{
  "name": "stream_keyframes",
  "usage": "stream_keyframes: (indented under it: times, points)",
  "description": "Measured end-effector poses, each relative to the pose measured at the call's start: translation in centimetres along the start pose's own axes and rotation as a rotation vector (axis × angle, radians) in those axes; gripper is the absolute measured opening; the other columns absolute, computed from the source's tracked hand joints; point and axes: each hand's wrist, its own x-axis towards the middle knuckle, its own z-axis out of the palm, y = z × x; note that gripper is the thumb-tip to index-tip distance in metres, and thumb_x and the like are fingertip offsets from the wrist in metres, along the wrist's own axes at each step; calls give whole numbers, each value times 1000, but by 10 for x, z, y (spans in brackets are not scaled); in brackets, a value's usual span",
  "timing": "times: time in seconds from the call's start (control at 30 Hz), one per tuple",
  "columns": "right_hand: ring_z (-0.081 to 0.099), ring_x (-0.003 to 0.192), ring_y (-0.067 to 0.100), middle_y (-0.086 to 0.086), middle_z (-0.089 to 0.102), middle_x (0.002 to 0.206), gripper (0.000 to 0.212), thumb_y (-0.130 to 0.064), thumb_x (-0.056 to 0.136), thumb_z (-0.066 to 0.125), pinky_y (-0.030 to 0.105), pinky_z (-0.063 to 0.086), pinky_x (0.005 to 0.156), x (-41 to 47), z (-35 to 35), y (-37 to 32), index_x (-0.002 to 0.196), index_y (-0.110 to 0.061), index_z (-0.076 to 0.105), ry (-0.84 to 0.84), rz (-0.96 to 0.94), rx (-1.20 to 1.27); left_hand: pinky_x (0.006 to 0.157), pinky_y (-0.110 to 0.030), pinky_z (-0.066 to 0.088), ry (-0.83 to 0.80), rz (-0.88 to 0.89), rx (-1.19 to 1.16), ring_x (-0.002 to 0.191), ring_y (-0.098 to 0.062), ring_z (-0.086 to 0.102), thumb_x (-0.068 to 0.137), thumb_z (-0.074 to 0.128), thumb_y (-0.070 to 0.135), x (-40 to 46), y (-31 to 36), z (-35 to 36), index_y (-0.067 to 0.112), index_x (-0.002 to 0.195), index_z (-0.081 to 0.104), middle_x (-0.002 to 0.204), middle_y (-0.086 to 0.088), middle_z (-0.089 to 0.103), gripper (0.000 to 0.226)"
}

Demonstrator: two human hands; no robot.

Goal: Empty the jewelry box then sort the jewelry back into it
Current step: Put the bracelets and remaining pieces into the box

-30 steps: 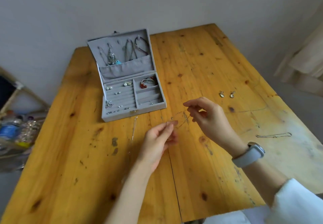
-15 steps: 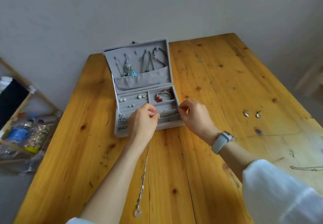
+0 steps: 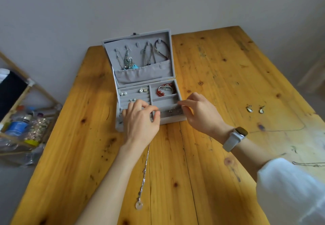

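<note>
Grey felt lines the open jewelry box [image 3: 144, 77] on the worktop [image 3: 219, 66]. Both hands hover over its front right compartment: the left hand [image 3: 140, 121] and right hand [image 3: 200, 114] each curl thumb and forefinger around an end of a thin chain [image 3: 169, 111] stretched between the fingers. Below the left wrist lies a pendant necklace [image 3: 143, 177]; right of the fingers, well apart, two earrings [image 3: 255, 109].

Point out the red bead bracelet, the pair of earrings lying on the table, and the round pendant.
red bead bracelet [image 3: 161, 93]: head view, on its red beads.
pair of earrings [image 3: 249, 109]: head view, on the left earring's drop.
round pendant [image 3: 139, 205]: head view, on its disc.
</note>
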Motion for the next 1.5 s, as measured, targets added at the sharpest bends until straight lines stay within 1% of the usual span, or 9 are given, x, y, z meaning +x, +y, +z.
stream_keyframes:
  times: [0.1,0.23,0.4,0.63,0.77,0.93,1.23,1.37,1.5]
  points:
    - [56,82,25,6,59,89,25,-11,87,47,35,49,66,-32,2,-7,102,-12,67,135,-55,177,82,-33,33,-110,-154,-108,89,-19,51,81,65,26,-44,-2,-17,19,85,69,86,6,50,9]
    - [54,88,21,3,60,97,28,-15,85,48,35,49,71,-63,19,-32,107,-17,65,-63,-292,179,83,-29,36,-225,-332,-177,95,-18,50,79,67,30,-111,-21,-29,20,88,65,92,8,52,13]
    - [43,111,24,2,50,123,29,-28,88,54,37,30,80,-58,52,-67,117,-25,59,-358,-466,2,86,-41,39,-114,-334,-105,98,-20,48,73,60,29,-150,-40,-35,18,90,67,102,3,57,21]
    - [43,103,23,4,53,110,18,-23,92,48,32,24,79,-56,58,-72,103,-14,58,-335,-473,-80,89,-36,33,-110,-315,-140,105,-15,44,75,51,41,-155,-41,-37,24,94,68,109,10,57,31]
    - [52,84,21,2,57,90,9,-7,90,48,33,41,75,-57,30,-76,93,-7,57,-386,-373,307,101,-33,31,-250,-302,-393,117,-6,42,75,48,53,-143,-30,-40,26,116,61,118,16,53,51]
    - [50,65,8,-3,54,72,15,5,88,45,13,39,61,-50,-19,-78,81,-6,51,-325,-292,549,100,-16,36,-328,-291,-903,115,8,48,85,63,14,-118,4,-37,36,116,52,116,23,56,40]
    - [51,64,1,-11,55,73,28,-1,86,57,14,41,64,-50,-89,-14,81,-28,53,19,-84,648,76,-23,50,-480,-321,-1415,78,-14,61,87,52,15,-62,92,-16,14,98,64,74,6,64,16]
    - [53,66,5,-10,58,74,21,-3,86,57,12,41,61,-64,-106,29,84,-24,57,152,58,592,64,-19,47,-580,-314,-1279,61,-9,53,94,48,14,-45,126,5,16,89,67,60,9,52,20]
    - [55,69,3,-9,59,76,15,-5,88,54,16,43,62,-81,-104,83,89,-17,62,143,253,412,57,-13,40,-508,-216,-953,55,1,49,92,53,18,-27,148,21,23,83,66,63,10,55,17]
